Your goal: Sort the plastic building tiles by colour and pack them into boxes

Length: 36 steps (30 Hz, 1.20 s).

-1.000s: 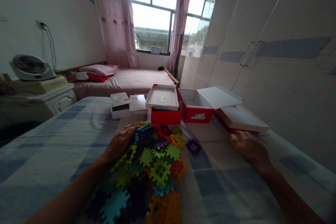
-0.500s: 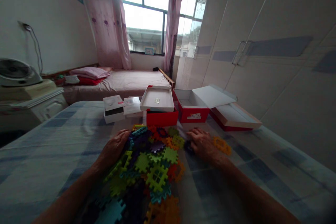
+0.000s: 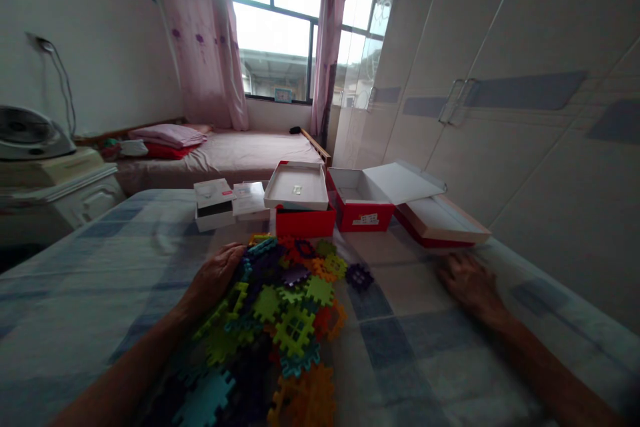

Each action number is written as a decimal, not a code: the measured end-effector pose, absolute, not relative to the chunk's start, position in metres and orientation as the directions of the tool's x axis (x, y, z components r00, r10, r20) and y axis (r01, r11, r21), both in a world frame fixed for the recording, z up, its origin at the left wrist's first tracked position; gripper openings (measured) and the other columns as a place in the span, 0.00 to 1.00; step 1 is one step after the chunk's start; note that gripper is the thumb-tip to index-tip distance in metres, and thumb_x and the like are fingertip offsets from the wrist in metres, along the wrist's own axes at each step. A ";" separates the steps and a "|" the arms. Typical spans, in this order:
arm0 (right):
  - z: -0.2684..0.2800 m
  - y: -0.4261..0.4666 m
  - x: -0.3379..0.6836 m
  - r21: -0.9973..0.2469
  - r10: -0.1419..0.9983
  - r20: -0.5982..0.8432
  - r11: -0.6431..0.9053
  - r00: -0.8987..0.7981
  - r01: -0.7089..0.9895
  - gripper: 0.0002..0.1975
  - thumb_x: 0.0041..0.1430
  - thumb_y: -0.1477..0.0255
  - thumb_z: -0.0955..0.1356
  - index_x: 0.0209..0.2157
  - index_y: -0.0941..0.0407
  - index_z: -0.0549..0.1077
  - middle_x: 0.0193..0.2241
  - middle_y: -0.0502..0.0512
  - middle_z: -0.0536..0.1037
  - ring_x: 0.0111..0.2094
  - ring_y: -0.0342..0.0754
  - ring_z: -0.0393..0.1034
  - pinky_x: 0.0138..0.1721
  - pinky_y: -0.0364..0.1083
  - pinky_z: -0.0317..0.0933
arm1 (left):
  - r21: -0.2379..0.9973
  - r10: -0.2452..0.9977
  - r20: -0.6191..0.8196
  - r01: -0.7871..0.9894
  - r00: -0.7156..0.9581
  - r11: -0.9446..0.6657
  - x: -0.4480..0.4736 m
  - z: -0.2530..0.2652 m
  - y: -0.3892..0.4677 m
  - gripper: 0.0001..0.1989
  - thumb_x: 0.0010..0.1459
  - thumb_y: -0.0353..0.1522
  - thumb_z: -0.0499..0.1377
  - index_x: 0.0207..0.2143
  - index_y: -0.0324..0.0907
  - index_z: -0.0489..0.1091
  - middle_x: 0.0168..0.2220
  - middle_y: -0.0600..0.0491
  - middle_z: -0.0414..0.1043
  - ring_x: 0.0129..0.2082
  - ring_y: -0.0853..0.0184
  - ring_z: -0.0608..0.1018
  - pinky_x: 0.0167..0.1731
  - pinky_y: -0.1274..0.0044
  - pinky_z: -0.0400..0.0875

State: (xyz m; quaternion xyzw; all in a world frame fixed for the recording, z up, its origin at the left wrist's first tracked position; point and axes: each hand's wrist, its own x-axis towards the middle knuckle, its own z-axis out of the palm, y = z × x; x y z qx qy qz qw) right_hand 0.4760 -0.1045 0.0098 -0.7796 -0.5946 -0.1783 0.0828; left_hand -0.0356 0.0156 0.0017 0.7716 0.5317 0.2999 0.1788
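Observation:
A pile of colourful notched plastic building tiles lies before me on the bed-like surface, with a lime-green tile (image 3: 294, 329) with a windowed middle on top. My left hand (image 3: 216, 273) rests against the pile's left side, fingers stretched out and holding nothing that I can see. Just right of the pile lies a dark purple tile (image 3: 359, 277), apart from both hands. Farther right, my right hand (image 3: 469, 282) is low over the cloth, slightly blurred, its fingertips turned down and left. Whatever is under its palm is hidden.
Behind the pile stand a small white box (image 3: 214, 212), a red box (image 3: 305, 222) topped by a white tray-like lid, an open red box (image 3: 365, 215), and a shallow tray (image 3: 445, 227) at the right. A checked cloth (image 3: 400, 340) covers the surface.
My right hand has moved right, away from the dark purple tile, which now shows fully. The orange tile that lay right of that hand is out of sight. My left hand stays put.

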 end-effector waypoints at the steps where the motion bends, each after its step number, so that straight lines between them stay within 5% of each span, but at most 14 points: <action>1: 0.014 -0.102 0.467 0.042 0.898 0.394 -0.230 0.195 0.972 0.18 0.59 0.67 0.59 0.46 0.60 0.71 0.47 0.66 0.72 0.50 0.60 0.64 0.48 0.59 0.58 | 0.600 0.927 0.275 0.708 0.255 -0.372 -0.036 0.002 0.016 0.29 0.59 0.46 0.37 0.44 0.41 0.70 0.50 0.47 0.69 0.52 0.62 0.70 0.54 0.71 0.61; 5: 0.035 -0.089 0.388 -0.216 0.921 0.352 0.251 -0.164 0.944 0.19 0.58 0.71 0.62 0.52 0.55 0.66 0.53 0.58 0.68 0.55 0.51 0.60 0.54 0.53 0.55 | 0.610 0.931 0.269 0.704 0.248 -0.364 -0.036 0.002 0.016 0.30 0.60 0.46 0.37 0.45 0.40 0.70 0.51 0.46 0.68 0.52 0.62 0.70 0.55 0.70 0.61; 8: 0.039 -0.077 0.321 -0.263 0.855 0.320 0.494 -0.409 0.829 0.24 0.55 0.73 0.65 0.55 0.51 0.63 0.56 0.54 0.66 0.61 0.52 0.51 0.58 0.56 0.49 | 0.594 0.933 0.256 0.720 0.253 -0.358 -0.036 0.002 0.016 0.30 0.60 0.46 0.36 0.45 0.40 0.70 0.52 0.46 0.68 0.52 0.61 0.70 0.55 0.68 0.61; 10: 0.036 -0.068 0.291 -0.270 0.821 0.305 0.561 -0.483 0.783 0.26 0.53 0.72 0.67 0.54 0.51 0.64 0.55 0.56 0.67 0.59 0.53 0.53 0.57 0.56 0.49 | 0.594 0.930 0.257 0.717 0.261 -0.366 -0.036 0.002 0.016 0.30 0.60 0.46 0.36 0.46 0.39 0.70 0.51 0.46 0.68 0.52 0.61 0.70 0.55 0.68 0.61; 14: 0.023 -0.055 0.276 -0.260 0.829 0.341 0.537 -0.444 0.803 0.19 0.55 0.74 0.65 0.50 0.53 0.69 0.48 0.58 0.72 0.52 0.52 0.63 0.53 0.53 0.54 | 0.607 0.917 0.318 0.692 0.240 -0.392 -0.036 0.005 0.013 0.29 0.61 0.46 0.38 0.46 0.38 0.70 0.50 0.46 0.68 0.52 0.61 0.70 0.55 0.69 0.62; 18: 0.015 -0.052 0.295 -0.259 0.856 0.386 0.460 -0.346 0.849 0.12 0.61 0.74 0.60 0.42 0.54 0.73 0.43 0.56 0.75 0.51 0.51 0.64 0.53 0.54 0.52 | 0.514 0.824 0.536 0.703 0.184 -0.491 -0.024 0.027 -0.005 0.24 0.62 0.43 0.43 0.48 0.37 0.68 0.54 0.44 0.65 0.54 0.59 0.67 0.56 0.66 0.59; 21: 0.014 -0.053 0.301 -0.260 0.852 0.384 0.470 -0.356 0.844 0.16 0.58 0.73 0.62 0.49 0.55 0.69 0.49 0.58 0.73 0.56 0.52 0.59 0.55 0.55 0.51 | 0.413 0.721 0.580 0.625 0.380 -0.662 0.001 0.052 -0.030 0.18 0.63 0.38 0.45 0.50 0.43 0.66 0.56 0.48 0.63 0.56 0.63 0.65 0.57 0.67 0.59; 24: 0.016 -0.051 0.294 -0.253 0.836 0.350 0.520 -0.424 0.816 0.25 0.55 0.75 0.64 0.56 0.55 0.63 0.54 0.58 0.68 0.59 0.54 0.53 0.57 0.56 0.48 | 0.288 0.559 0.456 0.479 0.693 -0.829 0.034 0.068 -0.054 0.18 0.61 0.38 0.51 0.52 0.47 0.65 0.57 0.51 0.63 0.60 0.61 0.61 0.58 0.66 0.57; 27: 0.016 -0.047 0.283 -0.273 0.836 0.314 0.533 -0.449 0.801 0.26 0.53 0.75 0.64 0.55 0.54 0.64 0.52 0.58 0.69 0.55 0.53 0.59 0.54 0.53 0.52 | 0.237 0.445 0.333 0.382 0.831 -0.893 0.062 0.068 -0.065 0.24 0.55 0.42 0.57 0.54 0.49 0.62 0.55 0.50 0.65 0.59 0.56 0.61 0.58 0.59 0.54; 31: 0.016 -0.043 0.284 -0.274 0.861 0.338 0.477 -0.381 0.835 0.25 0.52 0.68 0.67 0.53 0.54 0.66 0.46 0.59 0.71 0.50 0.54 0.62 0.51 0.54 0.54 | 0.293 0.517 0.320 0.436 0.794 -0.851 0.072 0.061 -0.062 0.17 0.56 0.35 0.58 0.49 0.46 0.68 0.43 0.50 0.73 0.46 0.61 0.72 0.51 0.63 0.64; 36: 0.032 -0.056 0.300 -0.279 0.866 0.420 0.407 -0.270 0.870 0.23 0.50 0.72 0.67 0.51 0.57 0.67 0.45 0.61 0.69 0.49 0.54 0.61 0.50 0.54 0.55 | 0.473 0.655 0.511 0.455 0.556 -0.755 0.049 0.064 -0.051 0.12 0.61 0.31 0.51 0.44 0.44 0.71 0.40 0.51 0.73 0.41 0.68 0.74 0.43 0.75 0.69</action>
